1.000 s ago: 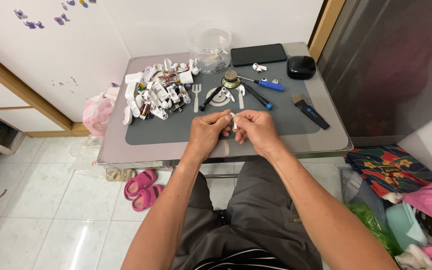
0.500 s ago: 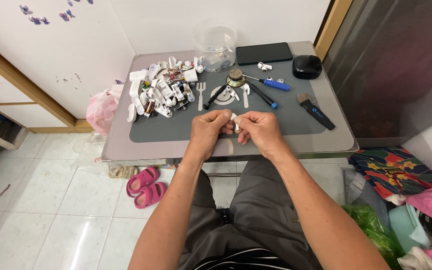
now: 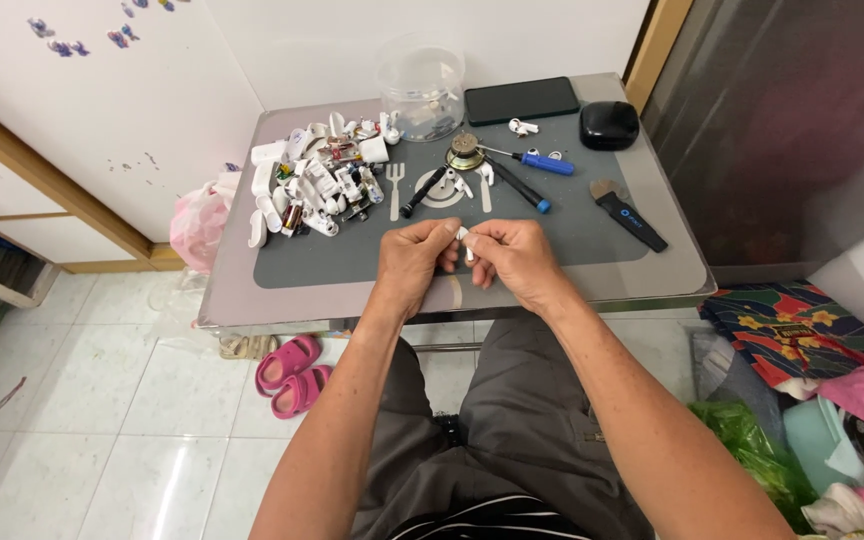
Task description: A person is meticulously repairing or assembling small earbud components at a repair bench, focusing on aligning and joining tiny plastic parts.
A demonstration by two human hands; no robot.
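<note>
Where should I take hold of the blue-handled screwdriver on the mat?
Probably by its blue handle, coming from above with the right hand. The screwdriver lies flat with its thin shaft pointing left toward the round metal part; the handle is the thickest part and lies clear of neighbours.

Grey mat [image 3: 352, 255]; white earbud [image 3: 464, 240] pinched at centre. Blue-handled screwdriver [image 3: 542, 162] at one o'clock, black case [image 3: 608, 124] beyond. Pink sandals [image 3: 292, 372] at seven o'clock. Floral cloth [image 3: 792, 335] at three.
</note>
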